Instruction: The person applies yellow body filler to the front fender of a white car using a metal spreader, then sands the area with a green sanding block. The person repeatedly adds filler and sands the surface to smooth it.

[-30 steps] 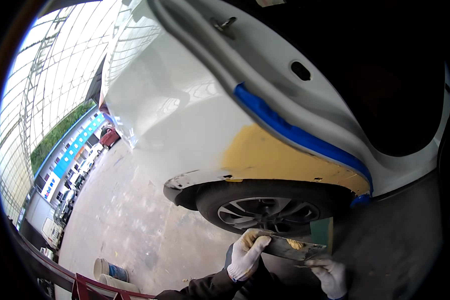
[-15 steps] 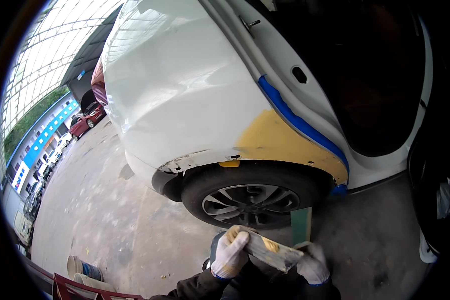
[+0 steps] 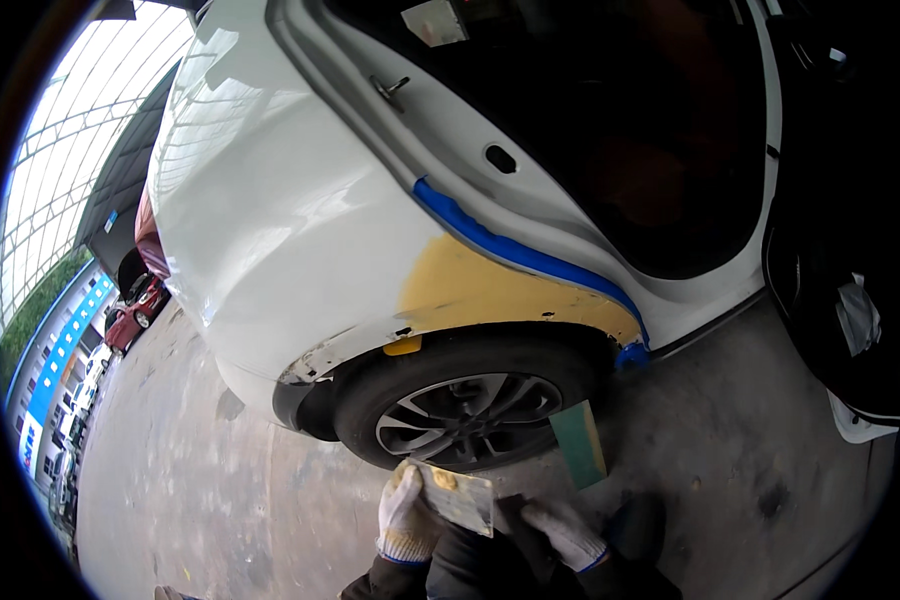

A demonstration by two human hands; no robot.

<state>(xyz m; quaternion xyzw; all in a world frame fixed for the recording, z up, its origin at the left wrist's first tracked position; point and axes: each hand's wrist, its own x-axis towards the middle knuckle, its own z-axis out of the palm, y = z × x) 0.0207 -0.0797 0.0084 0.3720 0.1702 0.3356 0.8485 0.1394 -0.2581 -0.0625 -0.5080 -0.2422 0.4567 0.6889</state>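
My left hand (image 3: 404, 512), in a white knit glove, is closed on the left end of a flat mixing board (image 3: 457, 498). A dab of yellow filler (image 3: 445, 479) sits on the board's upper edge, and grey smears mark its face. My right hand (image 3: 568, 535), gloved too, is to the right of the board and apart from it, fingers closed; a dark shape at its fingertips blurs into the dark clothing. Ahead is a white car's rear fender (image 3: 300, 230), with a smooth yellow filler patch (image 3: 490, 285) above the wheel arch. Blue masking tape (image 3: 530, 256) edges the door opening.
A green rectangular sheet (image 3: 579, 445) stands by the rear wheel (image 3: 465, 415). The open door (image 3: 820, 290) reaches along the right. Concrete floor (image 3: 200, 480) stretches left toward a red car (image 3: 135, 318) and a row of parked cars. Chipped paint runs along the arch's left edge.
My view has turned, shifting the car leftward in the picture. My right hand has come away from the board's right end. The board remains in my left hand.
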